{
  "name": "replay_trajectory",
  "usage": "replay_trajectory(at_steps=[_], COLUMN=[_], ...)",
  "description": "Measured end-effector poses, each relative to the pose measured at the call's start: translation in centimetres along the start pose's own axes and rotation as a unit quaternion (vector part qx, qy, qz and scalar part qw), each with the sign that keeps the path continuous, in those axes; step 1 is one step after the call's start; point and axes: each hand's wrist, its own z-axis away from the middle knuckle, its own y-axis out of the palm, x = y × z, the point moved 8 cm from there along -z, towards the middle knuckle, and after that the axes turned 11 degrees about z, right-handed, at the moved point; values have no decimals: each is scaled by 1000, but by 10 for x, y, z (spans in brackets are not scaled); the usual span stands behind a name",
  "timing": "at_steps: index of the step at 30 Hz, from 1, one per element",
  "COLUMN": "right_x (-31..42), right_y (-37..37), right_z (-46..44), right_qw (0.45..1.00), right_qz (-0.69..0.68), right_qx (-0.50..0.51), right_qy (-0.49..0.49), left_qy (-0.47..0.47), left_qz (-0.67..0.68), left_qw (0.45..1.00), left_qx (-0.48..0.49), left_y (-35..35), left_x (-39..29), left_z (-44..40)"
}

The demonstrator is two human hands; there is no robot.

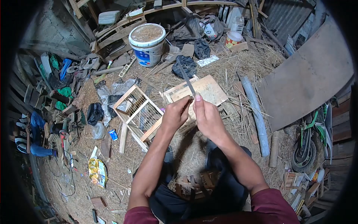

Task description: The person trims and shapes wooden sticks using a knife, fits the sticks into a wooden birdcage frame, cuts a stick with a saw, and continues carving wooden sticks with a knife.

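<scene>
Both my hands are close together in the middle of the head view, over the near edge of a wooden board (212, 89). My right hand (209, 116) is closed round the lower end of a long, narrow blade (185, 77), its thumb laid along it. The blade points up and to the left. Beside it, my left hand (175, 115) is closed, fingers curled in; what it holds, if anything, is hidden. Left of my hands stands a wooden frame with thin bars (138, 108).
A white bucket (147, 44) stands beyond the frame. Black plastic bags (184, 66) lie past the board. At right are a grey pole (255, 115), a large sheet (307, 76) and a motorbike wheel (304, 153). A person (37, 134) sits at far left.
</scene>
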Motion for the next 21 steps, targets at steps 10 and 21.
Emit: replay_trajectory(at_steps=[10,21], right_x=[-13,-18], right_y=[1,-6], right_z=[0,-3], right_qw=[999,999], right_qz=[26,33], right_qx=[18,-15], right_qy=[32,28], left_qy=[-1,21], left_qz=[24,36], left_qw=[1000,999], left_qx=[1,-33], left_y=[7,12], left_x=[9,7], left_z=[1,-2])
